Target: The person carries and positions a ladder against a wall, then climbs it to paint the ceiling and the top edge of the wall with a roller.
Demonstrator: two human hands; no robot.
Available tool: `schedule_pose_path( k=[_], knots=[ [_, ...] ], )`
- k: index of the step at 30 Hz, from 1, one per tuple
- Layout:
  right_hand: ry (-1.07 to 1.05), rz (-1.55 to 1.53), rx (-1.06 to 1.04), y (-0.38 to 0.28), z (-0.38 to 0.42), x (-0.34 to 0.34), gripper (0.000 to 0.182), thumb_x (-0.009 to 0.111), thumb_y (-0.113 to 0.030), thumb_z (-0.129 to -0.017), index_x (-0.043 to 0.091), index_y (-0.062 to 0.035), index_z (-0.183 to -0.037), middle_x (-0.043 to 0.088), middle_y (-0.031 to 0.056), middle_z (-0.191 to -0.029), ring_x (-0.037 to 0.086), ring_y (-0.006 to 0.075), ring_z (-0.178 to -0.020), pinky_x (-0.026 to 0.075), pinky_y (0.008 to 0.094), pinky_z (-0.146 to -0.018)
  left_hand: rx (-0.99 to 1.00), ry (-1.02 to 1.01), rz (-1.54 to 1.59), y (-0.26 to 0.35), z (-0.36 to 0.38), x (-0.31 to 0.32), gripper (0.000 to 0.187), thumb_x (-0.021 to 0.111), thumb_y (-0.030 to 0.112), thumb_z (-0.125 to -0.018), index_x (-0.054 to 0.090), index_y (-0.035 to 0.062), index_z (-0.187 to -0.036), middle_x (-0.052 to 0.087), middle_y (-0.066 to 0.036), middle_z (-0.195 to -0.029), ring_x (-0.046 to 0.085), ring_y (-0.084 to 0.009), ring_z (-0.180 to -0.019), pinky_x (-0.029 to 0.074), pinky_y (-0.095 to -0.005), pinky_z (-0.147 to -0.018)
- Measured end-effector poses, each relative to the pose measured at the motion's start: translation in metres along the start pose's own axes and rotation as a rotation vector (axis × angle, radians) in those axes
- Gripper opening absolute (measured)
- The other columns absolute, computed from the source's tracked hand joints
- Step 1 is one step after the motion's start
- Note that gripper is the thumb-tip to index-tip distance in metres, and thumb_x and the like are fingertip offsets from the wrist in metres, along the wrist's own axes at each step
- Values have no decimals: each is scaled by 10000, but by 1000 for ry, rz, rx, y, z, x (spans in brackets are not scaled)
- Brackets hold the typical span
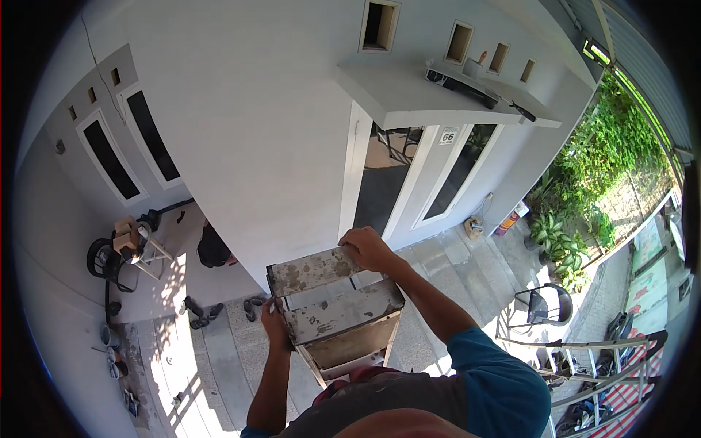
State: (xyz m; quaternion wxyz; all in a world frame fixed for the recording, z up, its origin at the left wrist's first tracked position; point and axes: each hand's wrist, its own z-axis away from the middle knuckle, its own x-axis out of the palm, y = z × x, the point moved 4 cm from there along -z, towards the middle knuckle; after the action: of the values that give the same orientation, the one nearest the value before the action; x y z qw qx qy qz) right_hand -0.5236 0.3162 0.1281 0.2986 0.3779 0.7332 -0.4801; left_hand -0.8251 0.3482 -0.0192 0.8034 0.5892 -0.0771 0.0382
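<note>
Left grip (275, 325), right grip (368, 249) on stained frame (343, 317)

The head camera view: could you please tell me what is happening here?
A person grips a stained stand: the left hand is at its left side, the right hand at its far right corner. It is close in front of the body. Some tool-like items lie untouched on the wall ledge.

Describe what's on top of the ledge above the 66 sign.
On the ledge: a long dark object, a pale container with an orange tip showing, and a black-handled tool. The container's wall hides what's lower inside.
</note>
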Motion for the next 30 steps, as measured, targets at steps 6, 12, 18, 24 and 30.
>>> schedule_pose_path(
  k=[6,12,18,24,30],
  knots=[
    [9,15,-15,2,-2,1,188,617,-113,-840,652,-23,-1000,669,111,-932,619,299,-919,423,420,-888,31,7,18,-5,-3,-2,356,661,273,-946,589,5,-1169,581,-7,-859,513,-100,-745,426,-260,-661],
    [61,-11,38,1,-1,-2,318,653,-124,-817,626,-22,-1117,641,156,-1069,587,333,-1039,424,434,-933,40,-4,-23,-9,-7,-5,430,687,335,-926,587,-2,-1174,617,-35,-913,552,-117,-807,455,-264,-720],
    [251,-13,313,43,7,13,273,591,-118,-883,602,-51,-1148,611,169,-1083,591,334,-1064,469,449,-908,169,-5,-54,-31,-28,-14,389,686,342,-922,608,2,-1092,621,-42,-882,584,-138,-754,493,-302,-667],
    [150,-159,290,59,4,25,191,477,-38,-921,635,-29,-1028,651,167,-962,642,330,-918,509,407,-823,187,0,-212,-6,-14,-10,372,673,343,-929,607,8,-1077,640,-52,-861,584,-124,-721,486,-298,-630],
    [127,-189,324,54,3,18,208,475,-40,-914,651,-40,-1024,668,147,-965,650,312,-919,513,401,-813,173,-25,-378,10,-10,-9,410,662,340,-939,587,4,-1161,676,-94,-888,611,-123,-787,482,-294,-679]
  ],
)
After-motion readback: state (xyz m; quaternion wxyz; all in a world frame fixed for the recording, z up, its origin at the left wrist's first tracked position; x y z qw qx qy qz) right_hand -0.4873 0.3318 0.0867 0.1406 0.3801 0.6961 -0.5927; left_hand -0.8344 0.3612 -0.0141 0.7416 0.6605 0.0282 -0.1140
